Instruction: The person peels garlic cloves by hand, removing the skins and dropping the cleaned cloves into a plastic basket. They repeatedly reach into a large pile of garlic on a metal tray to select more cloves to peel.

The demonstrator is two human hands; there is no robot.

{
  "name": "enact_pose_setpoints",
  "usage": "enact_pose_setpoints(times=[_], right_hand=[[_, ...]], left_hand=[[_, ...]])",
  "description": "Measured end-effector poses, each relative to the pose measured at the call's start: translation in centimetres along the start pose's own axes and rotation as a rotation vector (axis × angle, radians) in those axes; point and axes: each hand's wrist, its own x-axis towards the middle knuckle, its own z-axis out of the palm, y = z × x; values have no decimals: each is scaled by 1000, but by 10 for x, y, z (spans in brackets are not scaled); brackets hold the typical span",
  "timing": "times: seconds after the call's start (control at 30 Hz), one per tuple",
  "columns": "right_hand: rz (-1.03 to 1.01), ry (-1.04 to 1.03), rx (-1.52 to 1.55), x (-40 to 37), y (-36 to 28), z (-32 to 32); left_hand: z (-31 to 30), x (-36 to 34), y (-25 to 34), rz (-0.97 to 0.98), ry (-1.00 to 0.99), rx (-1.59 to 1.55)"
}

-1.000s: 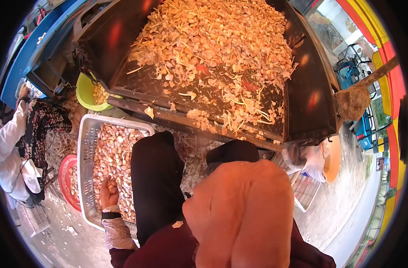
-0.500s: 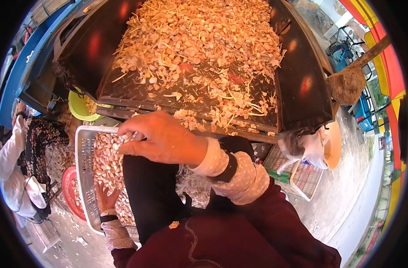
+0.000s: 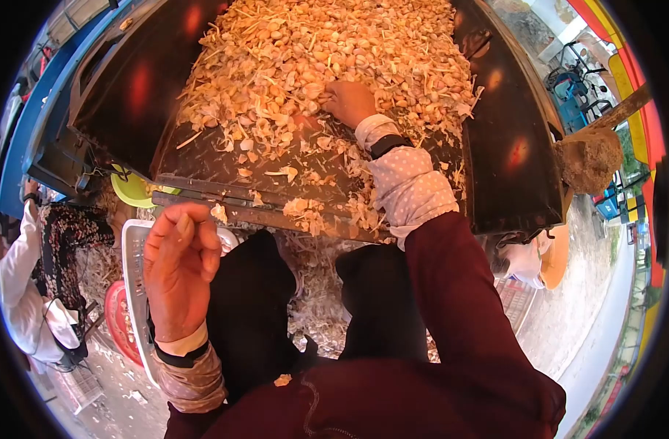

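Observation:
My right hand (image 3: 349,103) reaches into the heap of garlic cloves and loose skins (image 3: 276,73) on the dark metal tray (image 3: 224,162), its bent fingers closed on cloves at the fingertips. My left hand (image 3: 178,267) is raised over the white plastic crate (image 3: 133,256), palm partly toward the camera. Its fingers are curled and the thumb presses near them; whatever they might hold is too small to make out. The hand, forearm and my leg hide most of the crate's inside.
Beyond the crate are a green bowl (image 3: 133,190) and a red basin (image 3: 118,322). A person in a white top (image 3: 16,271) sits at the far left. Garlic skins litter the ground (image 3: 316,314) between my legs. An orange basin (image 3: 555,256) stands at right.
My right hand has gone from above the crate up and right to the heap. My left hand has risen from the cloves in the crate, and its fingers have curled.

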Motion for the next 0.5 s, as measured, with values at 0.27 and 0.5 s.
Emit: enact_pose_setpoints(times=[0.27,0.5], right_hand=[[-46,-105,124,-14,15,-12],[182,-31,653,-50,24,-28]], left_hand=[[91,39,-62,-446,-372,92],[65,75,-109,-494,-177,-129]])
